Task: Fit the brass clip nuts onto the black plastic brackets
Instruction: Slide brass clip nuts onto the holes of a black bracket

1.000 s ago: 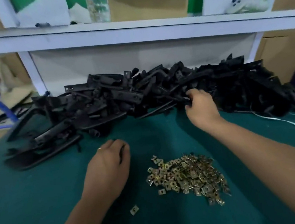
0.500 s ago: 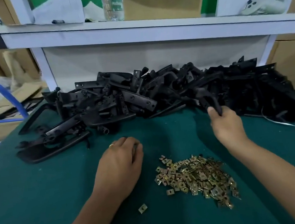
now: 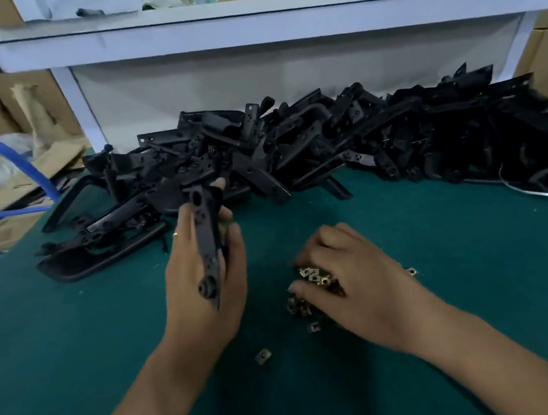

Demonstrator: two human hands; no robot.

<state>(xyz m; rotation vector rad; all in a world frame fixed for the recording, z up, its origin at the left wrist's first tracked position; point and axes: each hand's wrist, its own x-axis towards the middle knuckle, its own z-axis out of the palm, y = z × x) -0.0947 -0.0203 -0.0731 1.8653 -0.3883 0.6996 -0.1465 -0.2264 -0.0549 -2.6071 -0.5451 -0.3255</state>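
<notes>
Bracket (image 3: 206,239) newly in left hand (image 3: 206,284)

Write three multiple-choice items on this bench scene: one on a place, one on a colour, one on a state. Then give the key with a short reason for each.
1. Where does the single stray clip nut lie?
A. on the white shelf
B. on the mat between the two forearms
C. on top of the bracket pile

2. What colour is the table mat?
A. dark green
B. red
C. white

3. What is the left hand doing?
A. lying flat and empty
B. holding one black bracket
C. gripping the water bottle

Key: 1 B, it sits alone on the mat, nearer the person than the heap of clip nuts. 2 A, the cloth is dark green throughout. 3 B, its fingers curl round the bracket, while the right hand reaches into the nuts.
</notes>
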